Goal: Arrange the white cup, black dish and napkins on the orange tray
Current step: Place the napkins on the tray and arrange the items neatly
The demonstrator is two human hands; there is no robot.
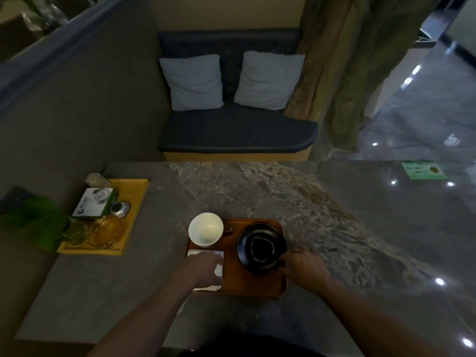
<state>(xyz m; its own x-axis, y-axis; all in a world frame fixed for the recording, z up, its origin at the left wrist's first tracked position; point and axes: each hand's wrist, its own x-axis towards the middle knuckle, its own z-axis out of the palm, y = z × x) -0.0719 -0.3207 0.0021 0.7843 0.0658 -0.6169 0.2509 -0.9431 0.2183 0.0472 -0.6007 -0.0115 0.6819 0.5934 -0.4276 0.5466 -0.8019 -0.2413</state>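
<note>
The orange tray (239,284) lies on the stone table in front of me. A white cup (205,229) stands upright at the tray's far left corner. The black dish (261,247) sits on the tray's right half, and my right hand (304,266) grips its near right rim. White napkins (206,253) lie along the tray's left side, mostly hidden under my left hand (206,271), which rests flat on them with fingers spread.
A yellow tray (134,199) at the table's left holds a white and green box (94,203), a metal object (119,209) and amber glass dishes (107,231). Green leaves (36,220) overhang the left edge. A green card (423,170) lies far right. A cushioned bench stands beyond the table.
</note>
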